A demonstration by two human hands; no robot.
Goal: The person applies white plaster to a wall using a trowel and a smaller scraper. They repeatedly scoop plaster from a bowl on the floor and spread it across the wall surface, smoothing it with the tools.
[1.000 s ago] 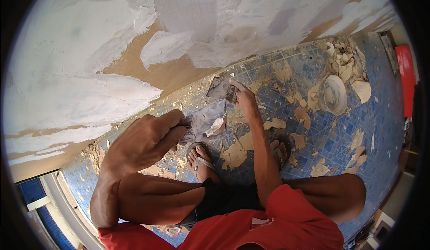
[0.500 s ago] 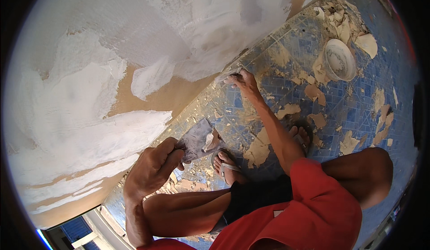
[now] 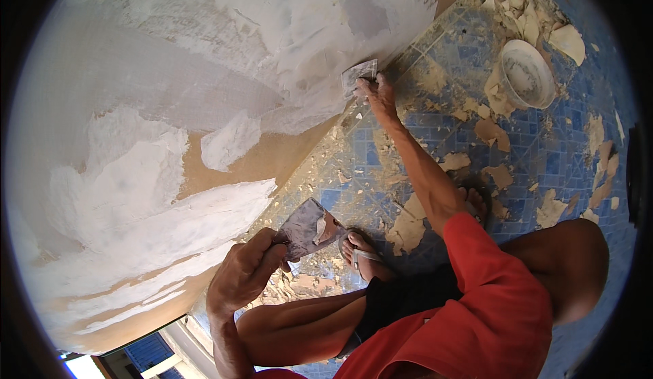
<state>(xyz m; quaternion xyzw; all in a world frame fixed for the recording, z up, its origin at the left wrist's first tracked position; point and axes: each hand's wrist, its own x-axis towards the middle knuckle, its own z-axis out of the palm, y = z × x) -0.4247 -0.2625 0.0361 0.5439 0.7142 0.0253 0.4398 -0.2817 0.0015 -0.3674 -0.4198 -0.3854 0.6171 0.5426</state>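
Patchy white filler covers most of the wall (image 3: pixel 156 107) ahead of me, with bare tan strips low down, and blue mosaic floor (image 3: pixel 544 168) littered with dried flakes runs up to its foot. My right hand (image 3: pixel 375 93) is stretched far out, its grip closed on the handle of a small putty knife (image 3: pixel 358 74) whose blade lies flat against the wall just above the floor line. The blade sits up and to the left of my fingers, its working edge running roughly along the wall's base. My left hand (image 3: pixel 246 275) hangs much nearer my body, grip shut around a broader scraper (image 3: pixel 307 228) that carries a dab of filler; its blade points up and right, toward the right hand, and is well apart from the wall. So the right hand is the 1 on the surface, and the filler supply lies down and left of it. A round bucket (image 3: pixel 527 73) stands on the floor beyond, to the right of my outstretched arm. My sandalled foot (image 3: pixel 362 256) rests just beside the scraper.
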